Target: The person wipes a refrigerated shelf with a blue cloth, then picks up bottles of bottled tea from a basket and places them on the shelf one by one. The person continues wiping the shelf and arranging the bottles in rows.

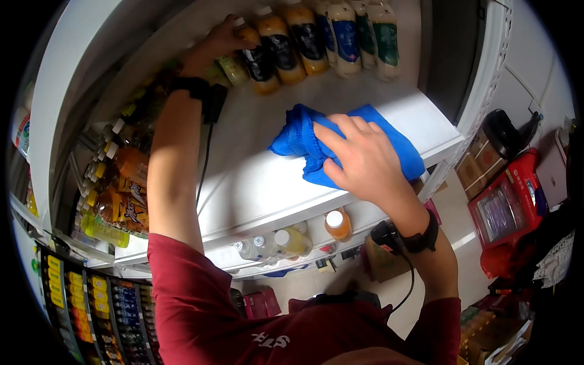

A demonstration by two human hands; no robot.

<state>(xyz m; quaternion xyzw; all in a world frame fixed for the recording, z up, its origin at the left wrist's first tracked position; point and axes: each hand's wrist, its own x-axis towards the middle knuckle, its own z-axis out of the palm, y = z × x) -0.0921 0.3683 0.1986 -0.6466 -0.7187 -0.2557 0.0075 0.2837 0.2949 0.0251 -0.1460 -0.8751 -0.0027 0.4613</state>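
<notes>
My right hand (pixel 365 157) presses a crumpled blue cloth (pixel 296 137) against the white shelf (pixel 255 182), near its front edge. The fingers are bent over the cloth, and part of it spreads out past the knuckles. At the back left of the same shelf, my left hand (pixel 221 39) is around the upper part of a plastic bottle of orange drink with a dark label (pixel 260 64). Shadow dims that hand, and some of its fingers are hidden. A smaller bottle with a pale green label (pixel 232 69) stands just below the left hand.
More orange drink bottles (pixel 280 52) and pale bottles with blue or green labels (pixel 345 41) line the back. Several bottles (pixel 132 191) crowd the left side. A lower shelf holds an orange bottle (pixel 337 225). A cable (pixel 206 169) hangs from my left wrist. Boxes (pixel 506 205) stand at right.
</notes>
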